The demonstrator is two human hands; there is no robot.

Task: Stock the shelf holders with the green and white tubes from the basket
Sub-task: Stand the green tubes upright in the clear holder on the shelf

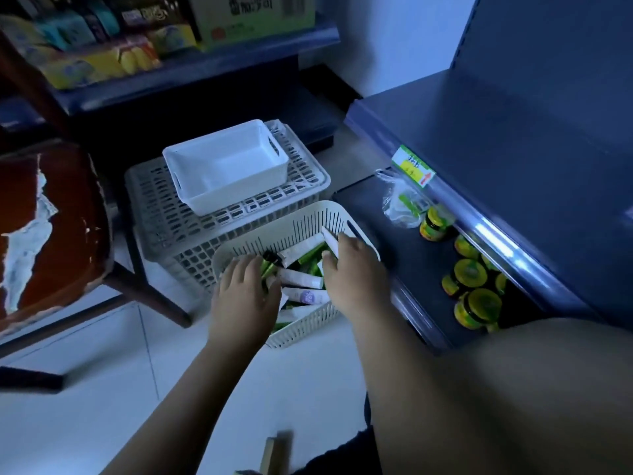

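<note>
Basket [301, 217] on floor beside low shelf [404, 255], handy for stocking. Left hand [245, 293] fingers spread over tubes [301, 278], grip unclear; right hand [356, 274] fingers curl round white tube [330, 241], likely picking.

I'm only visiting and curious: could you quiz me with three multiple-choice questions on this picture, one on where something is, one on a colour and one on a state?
1. Where are the left hand and right hand?
A) on the chair
B) in the basket among the tubes
C) on the top shelf

2. What colour are the lids of the jars on the low shelf?
A) yellow-green
B) red
C) black

3. How is the white bin?
A) full of tubes
B) upside down
C) upright, nothing visible inside

Answers:
1 B, both hands reach in over the basket's rim.
2 A, the round tops show yellow-green.
3 C, its bare bottom shows as it stands on the grey crate.
</note>
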